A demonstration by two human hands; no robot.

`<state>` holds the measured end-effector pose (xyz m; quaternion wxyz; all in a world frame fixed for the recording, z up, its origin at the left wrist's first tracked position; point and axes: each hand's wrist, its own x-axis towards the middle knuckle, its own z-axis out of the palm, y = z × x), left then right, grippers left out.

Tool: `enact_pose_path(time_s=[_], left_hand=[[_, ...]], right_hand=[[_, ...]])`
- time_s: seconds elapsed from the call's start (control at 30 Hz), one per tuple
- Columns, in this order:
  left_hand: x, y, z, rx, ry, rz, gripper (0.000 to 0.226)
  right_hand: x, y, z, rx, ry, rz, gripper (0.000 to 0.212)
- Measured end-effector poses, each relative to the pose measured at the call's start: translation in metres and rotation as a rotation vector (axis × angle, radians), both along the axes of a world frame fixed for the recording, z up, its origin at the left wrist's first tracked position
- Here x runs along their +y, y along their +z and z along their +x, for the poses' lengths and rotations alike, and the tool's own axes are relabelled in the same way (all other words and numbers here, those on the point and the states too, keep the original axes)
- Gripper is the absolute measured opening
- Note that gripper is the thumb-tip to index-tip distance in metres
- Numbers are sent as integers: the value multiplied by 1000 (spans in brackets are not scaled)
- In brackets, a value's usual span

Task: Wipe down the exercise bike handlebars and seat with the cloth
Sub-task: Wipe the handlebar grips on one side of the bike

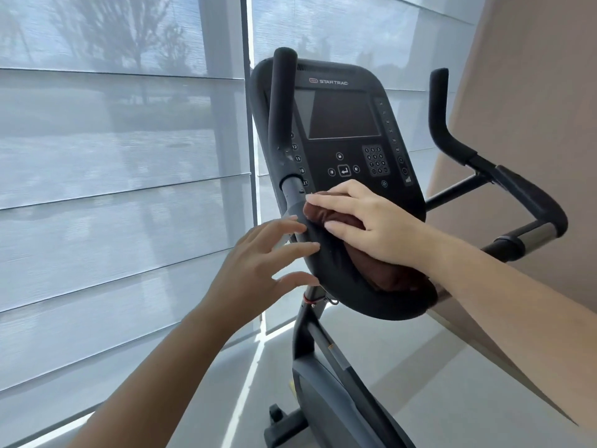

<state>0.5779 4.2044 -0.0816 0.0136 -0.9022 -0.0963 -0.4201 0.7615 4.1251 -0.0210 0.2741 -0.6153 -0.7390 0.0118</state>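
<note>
The exercise bike stands ahead with a black console (pixel 342 124) and black handlebars. The left handlebar (pixel 336 273) curves from an upright grip down into a padded loop below the console. A brown cloth (pixel 387 273) is bunched inside that loop. My right hand (pixel 365 221) presses the cloth against the left handlebar, fingers curled over it. Just left of the padded bar, my left hand (pixel 258 263) has its fingers spread, with the fingertips touching the bar's outer side. The right handlebar (pixel 517 192) stands free at the right. The seat is out of view.
Large windows with translucent blinds (pixel 113 189) fill the left side. A beige wall (pixel 533 92) runs along the right. The bike's frame post (pixel 310 337) and base foot (pixel 284 421) drop to a pale floor (pixel 436 399).
</note>
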Motion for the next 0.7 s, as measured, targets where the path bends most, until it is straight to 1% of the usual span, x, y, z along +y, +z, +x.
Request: enact_pose_path(time_s=[0.13, 0.27, 0.37, 0.43, 0.5, 0.6, 0.7], left_hand=[[18, 2, 4, -63, -95, -19, 37], [29, 8, 11, -162, -152, -39, 42], [32, 8, 11, -176, -173, 2, 45], [32, 7, 10, -177, -173, 39, 46], [33, 4, 10, -206, -174, 47, 46], [38, 0, 14, -261, -212, 41, 46], [43, -1, 20, -308, -265, 39, 46]], right_hand=[[-37, -14, 18, -61, 73, 38, 43], [-7, -3, 8, -9, 35, 100, 40], [22, 9, -5, -27, 26, 91, 41], [14, 7, 0, -19, 48, 59, 40], [-9, -2, 10, -55, 68, 44, 39], [-40, -11, 16, -104, 39, 63, 39], [-26, -9, 6, -58, -28, 118, 36]])
